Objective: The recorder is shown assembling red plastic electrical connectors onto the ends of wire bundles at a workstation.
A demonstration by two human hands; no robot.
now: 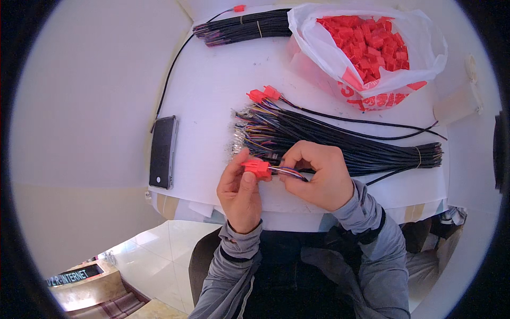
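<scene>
Toward the near side of the white table, the left hand grips a red connector; the right hand pinches its thin colored wires.

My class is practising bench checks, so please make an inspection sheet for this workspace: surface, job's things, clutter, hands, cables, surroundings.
Surface: white tabletop, a few small dark marks.
Job's things: red connector with coloured wires; white plastic bag holding many more red connectors.
Clutter: dark phone near the left edge.
Hands: left hand holds the red connector; right hand pinches its wires.
Cables: banded black bundle mid-table; another bundle behind.
Surroundings: tiled floor, lower left.
</scene>
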